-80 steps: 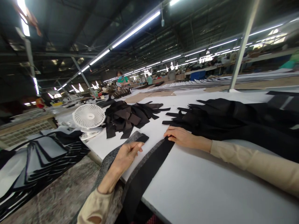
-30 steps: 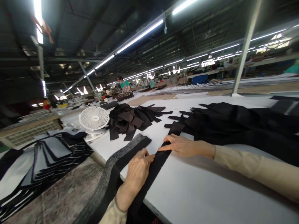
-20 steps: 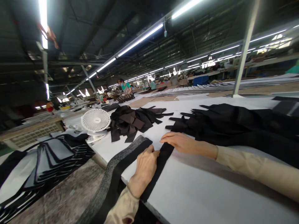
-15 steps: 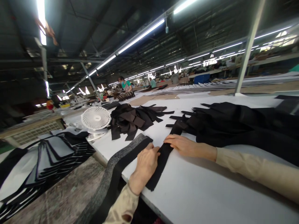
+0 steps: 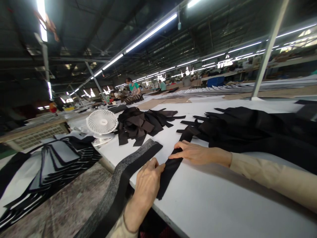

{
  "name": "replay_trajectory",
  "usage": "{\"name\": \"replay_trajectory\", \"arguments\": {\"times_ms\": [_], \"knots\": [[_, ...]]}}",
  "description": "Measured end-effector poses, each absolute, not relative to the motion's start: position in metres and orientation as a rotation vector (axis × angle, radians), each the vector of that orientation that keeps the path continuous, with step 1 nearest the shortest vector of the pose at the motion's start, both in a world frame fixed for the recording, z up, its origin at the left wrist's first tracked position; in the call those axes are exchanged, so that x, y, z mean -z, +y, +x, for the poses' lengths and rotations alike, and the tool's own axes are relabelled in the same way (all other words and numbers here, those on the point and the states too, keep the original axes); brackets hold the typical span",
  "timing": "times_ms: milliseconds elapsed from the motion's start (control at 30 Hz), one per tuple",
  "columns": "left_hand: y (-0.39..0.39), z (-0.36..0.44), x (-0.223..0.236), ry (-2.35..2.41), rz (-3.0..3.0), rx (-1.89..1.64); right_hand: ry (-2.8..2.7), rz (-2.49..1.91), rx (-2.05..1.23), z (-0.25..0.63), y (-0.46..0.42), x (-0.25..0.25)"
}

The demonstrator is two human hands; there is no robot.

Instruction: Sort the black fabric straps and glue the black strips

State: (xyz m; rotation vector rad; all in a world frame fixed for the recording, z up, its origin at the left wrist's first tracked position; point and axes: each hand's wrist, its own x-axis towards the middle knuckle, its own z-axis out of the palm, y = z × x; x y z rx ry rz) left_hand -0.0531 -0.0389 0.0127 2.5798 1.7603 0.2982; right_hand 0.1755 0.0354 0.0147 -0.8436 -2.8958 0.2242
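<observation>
A black fabric strip lies slantwise across the white table, its near end close to the front edge. My left hand is closed at the strip's left edge, fingers curled and the thumb side against the cloth; its fingertips are partly hidden. Farther up the strip rests my right hand, its fingers stretched out and apart, pressing on the cloth. Left of them, a grey-and-black fabric band runs along the table and hangs over the edge.
A heap of black strips spreads at the right, and a smaller dark pile lies behind. A white fan stands at the table's left corner. Layered black-and-white pieces lie at far left. A co-worker is in the background.
My left hand has drawn back toward me and slightly left along the strip. My right hand's fingers have spread apart and its forefinger reaches lower on the cloth.
</observation>
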Motion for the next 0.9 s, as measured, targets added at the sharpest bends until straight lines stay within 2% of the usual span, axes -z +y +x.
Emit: {"name": "replay_trajectory", "arguments": {"times_ms": [167,300,567,767,900], "knots": [[-0.032,-0.047,-0.013,1.749,2.643,-0.257,-2.685,-0.966,-0.117,0.173,0.040,-0.015],[-0.021,-0.039,-0.011,1.739,2.650,-0.294,-2.595,-0.861,-0.329,0.164,0.038,-0.006],[-0.039,-0.058,-0.009,1.694,2.250,-0.666,-2.604,-0.896,-0.358,0.161,0.032,0.001],[-0.053,-0.062,-0.002,1.707,2.494,-0.629,-2.788,-0.798,-0.329,0.165,0.030,-0.011],[-0.052,-0.059,-0.006,1.752,2.581,-0.482,-2.879,-0.761,-0.351,0.165,0.030,-0.021]]}}
